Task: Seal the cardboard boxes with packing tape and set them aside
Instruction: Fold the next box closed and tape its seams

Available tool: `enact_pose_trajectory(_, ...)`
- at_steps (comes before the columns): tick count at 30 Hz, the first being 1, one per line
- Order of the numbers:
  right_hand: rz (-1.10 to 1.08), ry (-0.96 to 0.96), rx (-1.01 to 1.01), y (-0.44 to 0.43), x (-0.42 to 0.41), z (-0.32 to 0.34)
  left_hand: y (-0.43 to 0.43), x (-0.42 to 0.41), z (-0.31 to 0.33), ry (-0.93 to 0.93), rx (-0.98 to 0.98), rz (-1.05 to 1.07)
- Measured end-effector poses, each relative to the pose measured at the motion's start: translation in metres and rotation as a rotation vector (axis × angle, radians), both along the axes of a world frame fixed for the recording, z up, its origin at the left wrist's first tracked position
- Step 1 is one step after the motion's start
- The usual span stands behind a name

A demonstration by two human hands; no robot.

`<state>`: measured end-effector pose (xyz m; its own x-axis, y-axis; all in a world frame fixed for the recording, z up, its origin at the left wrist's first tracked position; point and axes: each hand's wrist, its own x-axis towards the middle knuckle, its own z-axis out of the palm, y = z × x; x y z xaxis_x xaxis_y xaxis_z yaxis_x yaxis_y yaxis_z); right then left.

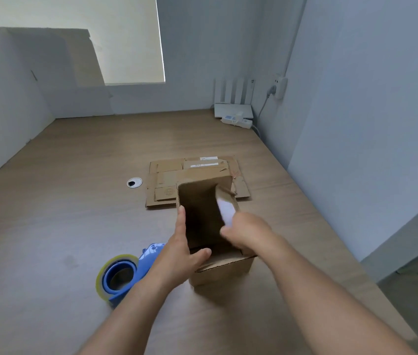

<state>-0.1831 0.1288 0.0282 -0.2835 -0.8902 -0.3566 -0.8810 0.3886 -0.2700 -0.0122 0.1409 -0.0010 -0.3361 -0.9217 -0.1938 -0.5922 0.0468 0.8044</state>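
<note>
While both forearms reach in from the near edge of the bench [49, 226], the left hand [181, 254] lies against the left wall of the cardboard box [222, 270], its fingers straight and pointing away along the cardboard, its thumb spread towards the box's near rim; the hand is flat and grips nothing. Just left of that forearm, and partly hidden behind it, a blue tape dispenser [123, 275] lies on its side on the bench, its roll of clear, yellowish tape facing the camera. The box stands in the middle of the bench, near the person, with its top unsealed and its dark inside showing; the far flap stands upright and the near flap is folded down inward. The right hand [250, 233] is blurred, yet its thumb shows on the inner side of the box's right flap and the rest of the hand on the outer side, so it pinches that flap, which bears a pale patch. Just beyond the box a pile of flattened cardboard [167, 187] lies flat on the bench, white labels on its far pieces; to its left sits a round cable grommet [134, 182]. In the far right corner a white router [233, 110] stands by the wall, with a power strip [237, 121] just before it.
</note>
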Motion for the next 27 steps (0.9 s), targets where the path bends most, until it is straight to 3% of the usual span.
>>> enact_pose_trajectory(3,-0.323,-0.397,-0.297,0.009,-0.034,-0.006,-0.004,0.009,0.002,-0.003,-0.024,0.049)
enact_pose_trajectory(6,-0.457,-0.440,-0.440,0.031,-0.046,-0.017,-0.001,0.009,0.003,0.135,0.004,0.053)
enact_pose_trajectory(11,-0.349,-0.306,-0.512,0.044,-0.038,-0.013,0.012,-0.001,0.006,0.243,0.020,0.141)
enact_pose_trajectory(17,-0.138,-0.276,-0.642,0.052,-0.043,0.020,0.041,-0.002,0.026,0.373,0.023,0.294)
enact_pose_trajectory(27,0.269,-0.423,-0.766,0.075,-0.033,0.048,0.140,-0.013,0.055,0.412,-0.166,0.719)
